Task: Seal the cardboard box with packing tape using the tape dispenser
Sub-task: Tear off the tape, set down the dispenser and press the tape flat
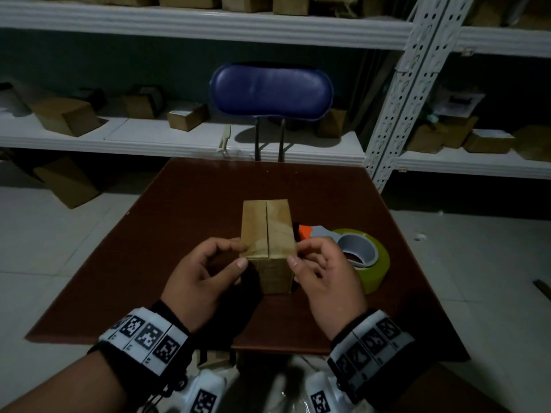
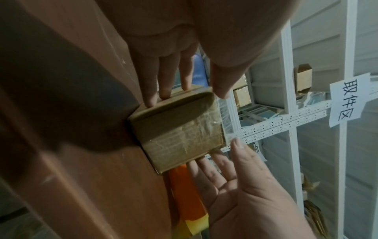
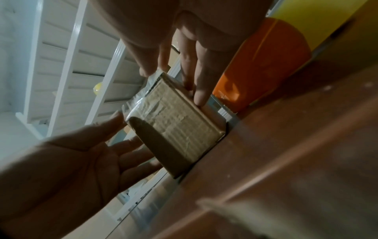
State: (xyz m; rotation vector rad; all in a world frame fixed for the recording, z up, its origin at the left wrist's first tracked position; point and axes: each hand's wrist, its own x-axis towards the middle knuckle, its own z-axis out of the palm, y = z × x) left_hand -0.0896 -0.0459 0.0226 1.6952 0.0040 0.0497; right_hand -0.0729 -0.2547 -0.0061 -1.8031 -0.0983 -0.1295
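A small cardboard box (image 1: 267, 228) stands on the brown table (image 1: 193, 204), its top flaps closed along a centre slit. A strip of clear tape (image 2: 224, 116) covers the box's near face (image 2: 180, 134) and sticks up past the top edge. My left hand (image 1: 244, 256) pinches the strip's left corner, other fingers along the box's left side. My right hand (image 1: 295, 252) pinches the right corner (image 3: 139, 97), with fingers down the right side. The tape dispenser (image 1: 305, 231), orange and grey with a yellowish roll (image 1: 378, 263), lies on the table just right of the box.
A blue chair (image 1: 271, 90) stands at the table's far edge. White metal shelves (image 1: 179, 138) with several cardboard boxes run behind it, and a rack upright (image 1: 402, 114) stands at the back right. Bare tabletop lies to the left of the box.
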